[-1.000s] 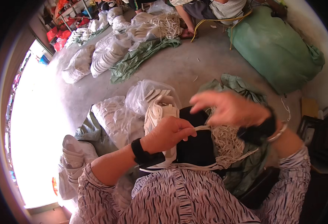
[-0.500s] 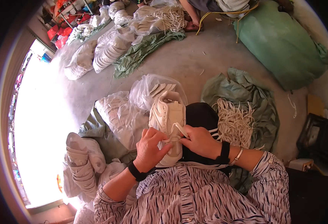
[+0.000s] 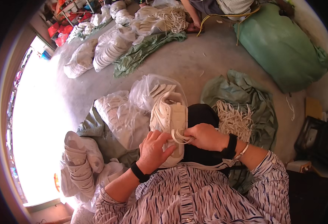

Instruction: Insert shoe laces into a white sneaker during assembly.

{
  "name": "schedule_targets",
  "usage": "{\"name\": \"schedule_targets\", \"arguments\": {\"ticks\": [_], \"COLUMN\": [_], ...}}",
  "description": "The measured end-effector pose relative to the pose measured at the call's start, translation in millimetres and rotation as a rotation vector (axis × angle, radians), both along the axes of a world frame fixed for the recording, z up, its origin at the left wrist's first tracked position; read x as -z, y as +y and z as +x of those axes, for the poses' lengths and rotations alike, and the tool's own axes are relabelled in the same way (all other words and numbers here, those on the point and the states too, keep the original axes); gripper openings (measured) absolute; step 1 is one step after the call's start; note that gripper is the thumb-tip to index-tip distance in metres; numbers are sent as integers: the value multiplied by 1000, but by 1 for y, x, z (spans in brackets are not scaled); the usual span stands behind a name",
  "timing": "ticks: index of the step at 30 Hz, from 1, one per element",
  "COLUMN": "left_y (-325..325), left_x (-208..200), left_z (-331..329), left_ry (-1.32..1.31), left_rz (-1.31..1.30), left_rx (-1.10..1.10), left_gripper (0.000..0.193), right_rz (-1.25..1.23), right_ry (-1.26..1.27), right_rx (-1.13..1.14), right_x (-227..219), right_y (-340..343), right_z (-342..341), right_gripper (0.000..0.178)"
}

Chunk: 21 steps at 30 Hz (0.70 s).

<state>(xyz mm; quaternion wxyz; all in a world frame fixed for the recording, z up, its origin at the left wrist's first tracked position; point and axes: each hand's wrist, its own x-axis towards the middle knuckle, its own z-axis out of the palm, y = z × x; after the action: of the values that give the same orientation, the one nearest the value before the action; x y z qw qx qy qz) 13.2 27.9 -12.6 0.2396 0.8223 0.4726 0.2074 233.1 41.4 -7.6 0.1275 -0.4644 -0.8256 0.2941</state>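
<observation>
A cream sneaker (image 3: pixel 170 110) rests on my lap, its heel opening pointing away from me. A flat off-white shoelace (image 3: pixel 180 138) forms a loop above its tongue. My right hand (image 3: pixel 208 138) is closed, pinching that lace between thumb and fingers at the shoe's right side. On the shoe's left side lies my left hand (image 3: pixel 153 148), fingers bent over the upper and thumb across the lacing; it grips the shoe there. The eyelets under the fingers are hidden. Beyond the toe of my right hand's side is a heap of loose laces (image 3: pixel 234 121).
Plastic bags of shoe uppers (image 3: pixel 121 115) stand ahead left, with stacked white uppers (image 3: pixel 78 160) nearer. A green woven sack (image 3: pixel 259 100) surrounds the laces. A large full green sack (image 3: pixel 283 48) lies far right. Another person's arm (image 3: pixel 192 13) shows at the far edge.
My right hand has moved slightly right and drawn the lace out into a wider loop. My left thumb and fingers have shifted a little down along the shoe.
</observation>
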Motion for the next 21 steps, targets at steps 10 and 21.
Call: {"name": "schedule_targets", "arguments": {"ticks": [10,21], "left_y": [-10,-14], "left_x": [3,6], "left_z": [0,-1], "left_ry": [-48,-29], "left_rz": [-10,3], "left_rx": [-51,-44], "left_gripper": [56,60], "right_rz": [-1140,-380], "right_ry": [983,771], "right_rx": [339,234], "right_x": [-31,-70], "right_y": [62,77], "right_z": [20,-23], "right_gripper": [26,35]}}
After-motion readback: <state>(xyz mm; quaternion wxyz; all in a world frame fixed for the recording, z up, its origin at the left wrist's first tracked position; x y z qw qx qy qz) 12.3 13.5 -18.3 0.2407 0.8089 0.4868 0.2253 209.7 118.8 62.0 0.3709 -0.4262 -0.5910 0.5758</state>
